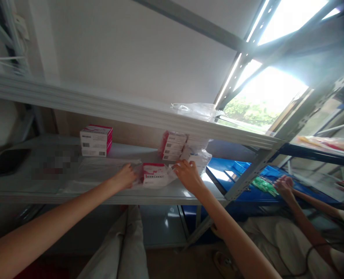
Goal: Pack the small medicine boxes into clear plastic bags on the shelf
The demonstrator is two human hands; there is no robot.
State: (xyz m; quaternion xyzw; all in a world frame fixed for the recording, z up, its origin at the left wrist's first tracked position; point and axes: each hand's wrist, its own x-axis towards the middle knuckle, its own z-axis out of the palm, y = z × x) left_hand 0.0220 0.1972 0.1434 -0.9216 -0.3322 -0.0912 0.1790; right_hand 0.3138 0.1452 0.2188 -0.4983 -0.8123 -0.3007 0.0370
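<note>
On the grey shelf, a small white and pink box [154, 174] lies in a clear plastic bag [168, 175] between my two hands. My left hand [127, 176] is closed on the clear plastic at the box's left side. At its right, my right hand [188, 174] pinches the other end of the plastic with bent fingers. Flat clear plastic bags [102, 170] lie to the left of my left hand. Just behind my right hand stand stacked boxes [174, 145] and more plastic-wrapped boxes [197, 155].
A stack of white and pink boxes [94, 141] stands at the back left. A dark flat object [7, 162] lies at the far left. Above runs an upper shelf edge [125, 116] with plastic [195, 110] on it. A metal post [247, 174] separates a co-worker's hands [284, 185] at a blue table.
</note>
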